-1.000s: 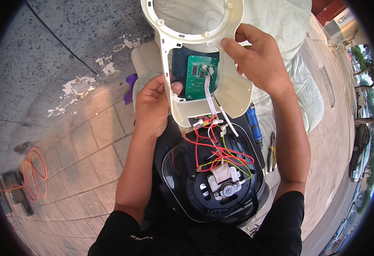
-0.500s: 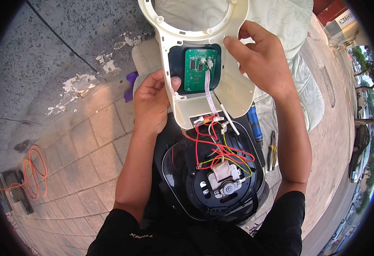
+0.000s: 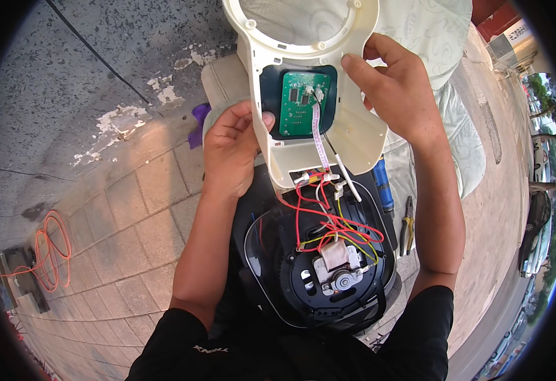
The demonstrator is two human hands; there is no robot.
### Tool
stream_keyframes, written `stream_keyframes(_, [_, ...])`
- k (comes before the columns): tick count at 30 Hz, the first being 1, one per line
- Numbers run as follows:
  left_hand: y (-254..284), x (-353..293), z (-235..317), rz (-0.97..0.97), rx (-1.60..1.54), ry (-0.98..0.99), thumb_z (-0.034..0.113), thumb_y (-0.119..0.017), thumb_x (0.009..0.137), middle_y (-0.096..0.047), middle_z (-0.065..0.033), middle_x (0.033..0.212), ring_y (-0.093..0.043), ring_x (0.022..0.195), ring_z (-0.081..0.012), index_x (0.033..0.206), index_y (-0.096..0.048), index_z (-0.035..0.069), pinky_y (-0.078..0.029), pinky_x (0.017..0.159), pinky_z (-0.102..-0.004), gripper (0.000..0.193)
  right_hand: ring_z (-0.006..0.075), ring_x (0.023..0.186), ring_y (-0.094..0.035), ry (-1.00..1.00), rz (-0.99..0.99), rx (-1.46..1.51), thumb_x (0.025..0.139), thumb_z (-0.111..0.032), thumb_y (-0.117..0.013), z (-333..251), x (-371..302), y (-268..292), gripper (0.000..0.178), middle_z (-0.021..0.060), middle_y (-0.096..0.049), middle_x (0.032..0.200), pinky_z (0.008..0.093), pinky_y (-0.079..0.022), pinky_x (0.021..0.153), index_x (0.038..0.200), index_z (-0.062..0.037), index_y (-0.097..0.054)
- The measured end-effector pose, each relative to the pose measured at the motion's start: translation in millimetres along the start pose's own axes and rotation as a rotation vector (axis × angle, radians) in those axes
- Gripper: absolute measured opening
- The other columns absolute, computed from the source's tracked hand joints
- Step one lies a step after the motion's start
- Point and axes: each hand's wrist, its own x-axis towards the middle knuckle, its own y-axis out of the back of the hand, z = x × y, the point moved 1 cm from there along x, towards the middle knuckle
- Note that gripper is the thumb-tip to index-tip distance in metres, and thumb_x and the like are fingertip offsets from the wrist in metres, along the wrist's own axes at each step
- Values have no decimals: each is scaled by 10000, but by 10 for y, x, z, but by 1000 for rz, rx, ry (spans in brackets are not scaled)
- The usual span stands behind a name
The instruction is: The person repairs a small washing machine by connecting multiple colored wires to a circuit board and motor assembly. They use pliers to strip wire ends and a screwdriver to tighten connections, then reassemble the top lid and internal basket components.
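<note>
Because it looks tethered, cream cover (image 3: 354, 117), twelve o'clock, best kept near black appliance body (image 3: 284, 279), six o'clock; left hand (image 3: 230, 149) clamped on cover's eight-o'clock rim, right hand (image 3: 402, 92) on its two-o'clock edge; red wires (image 3: 354, 230), best slack; green board (image 3: 297, 114).

I count my bare left hand (image 3: 230, 149) and my bare right hand (image 3: 395, 86), two in all. I have one cream plastic housing with a round ring (image 3: 362, 143), one green rectangular circuit board (image 3: 292, 117), one flat white-and-purple ribbon cable (image 3: 317, 130), one slim white tube (image 3: 348, 180), one rounded black appliance body (image 3: 291, 279) and one silvery metal motor (image 3: 343, 280). There are several thin red wires (image 3: 367, 232), too tangled for me to number. I count one pair of yellow-and-black pliers (image 3: 407, 227), one blue-handled tool (image 3: 383, 186) and one crumpled purple cloth (image 3: 197, 130).
</note>
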Motion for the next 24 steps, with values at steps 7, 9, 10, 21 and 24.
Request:
stream_keyframes(7, [8,4,0,-2,-16,12,22,-805,984,-768,-63,1084,-718,913,-97,1256,-724,4,-589,798,-244,285,132,672,-664,10,-16,15,981,-261,-726,-3,13,-3,408,103,-725,935,340,-544,656,1216,72,-707])
stream_keyframes(9, [18,5,-8,-13,-33,16,20,-804,984,-766,-62,1085,-718,910,-97,1255,-723,4,-589,789,-244,284,134,675,-667,4,-23,20,981,-261,-726,12,27,-7,407,102,-724,937,341,-544,654,1214,72,-708])
stream_keyframes(10, [23,3,-10,-18,-40,17,18,-802,984,-765,-62,1085,-718,908,-97,1255,-722,4,-588,785,-244,283,135,676,-668,-2,-29,24,982,-261,-726,17,32,-8,407,101,-723,935,341,-545,653,1212,73,-709])
stream_keyframes(21, [54,13,-54,-25,3,11,-16,-761,994,-765,-79,1149,-742,975,-135,1294,-704,-1,-625,835,-283,305,126,706,-678,-11,-82,48,966,-293,-749,103,108,2,429,102,-732,930,314,-553,645,1210,60,-744])
stream_keyframes(24, [80,29,-66,-16,12,10,-36,-757,986,-763,-88,1170,-749,988,-150,1300,-698,-4,-632,843,-299,321,107,720,-658,21,-79,44,982,-308,-755,159,116,-19,418,76,-726,920,294,-545,642,1217,38,-754])
